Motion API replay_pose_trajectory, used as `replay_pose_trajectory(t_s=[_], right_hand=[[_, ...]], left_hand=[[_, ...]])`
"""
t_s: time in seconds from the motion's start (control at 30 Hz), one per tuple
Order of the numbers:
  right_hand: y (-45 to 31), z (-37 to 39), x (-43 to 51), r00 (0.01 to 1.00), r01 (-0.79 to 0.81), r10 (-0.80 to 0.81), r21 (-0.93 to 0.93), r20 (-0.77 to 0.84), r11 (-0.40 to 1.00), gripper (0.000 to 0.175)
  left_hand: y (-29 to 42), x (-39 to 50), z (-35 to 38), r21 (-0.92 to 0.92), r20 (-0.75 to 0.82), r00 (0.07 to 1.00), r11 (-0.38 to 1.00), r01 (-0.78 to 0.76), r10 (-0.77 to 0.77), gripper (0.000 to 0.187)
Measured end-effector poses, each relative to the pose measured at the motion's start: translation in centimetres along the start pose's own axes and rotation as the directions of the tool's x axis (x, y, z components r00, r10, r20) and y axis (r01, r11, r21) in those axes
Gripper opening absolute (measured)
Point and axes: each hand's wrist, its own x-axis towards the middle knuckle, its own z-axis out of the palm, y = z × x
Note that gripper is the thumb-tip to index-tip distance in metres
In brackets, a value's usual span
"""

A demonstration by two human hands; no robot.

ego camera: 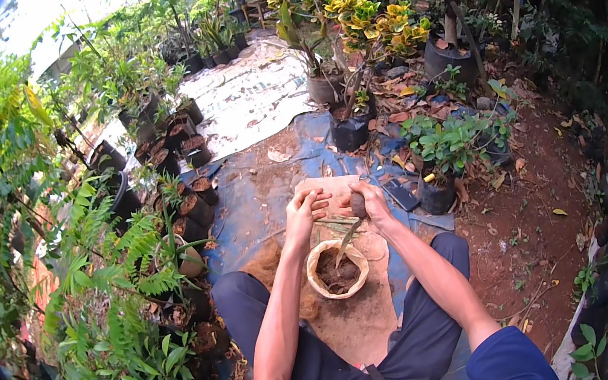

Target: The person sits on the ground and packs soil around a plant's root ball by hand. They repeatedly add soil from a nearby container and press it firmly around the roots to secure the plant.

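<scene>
My right hand [369, 204] is closed around the dark rounded handle of a curved-bladed hand tool [348, 238]. Its blade slants down to the dark soil [338, 276] inside a pale bag with a rolled rim [316, 285], which stands between my knees. Raised to the left of it is my left hand [307, 208], fingers bent and apart, with nothing seen in it. Long green leaf pieces [337, 224] lie on the brown sheet [354, 320] just beyond the bag. Brown fibre [267, 264] lies left of the bag.
A phone-like dark object [400, 195] lies right of my hands, beside a black-bagged leafy plant [437, 195]. Several potted plants [195, 209] line the left side. Blue tarp [241, 192] spreads under the brown sheet; bare soil [537, 235] is at the right.
</scene>
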Motion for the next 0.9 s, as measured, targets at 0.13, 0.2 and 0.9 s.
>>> replay_pose_trajectory(t_s=[0.13,0.2,0.9], right_hand=[[0.6,0.6,0.2,0.978,0.206,-0.208,-0.06,-0.019,0.977,0.023],[0.8,0.6,0.3,0.987,0.157,-0.159,-0.043,-0.038,0.987,0.025],[0.0,0.6,-0.6,0.981,-0.159,0.12,0.274,0.154,0.949,0.023]], left_hand=[[-0.2,-0.1,0.1,0.051,-0.043,0.999,0.999,0.009,-0.007,0.026],[-0.4,0.0,0.0,0.033,-0.026,1.0,0.999,0.005,-0.005,0.026],[-1.1,0.3,0.1,0.021,-0.101,0.994,0.999,0.03,-0.028,0.037]])
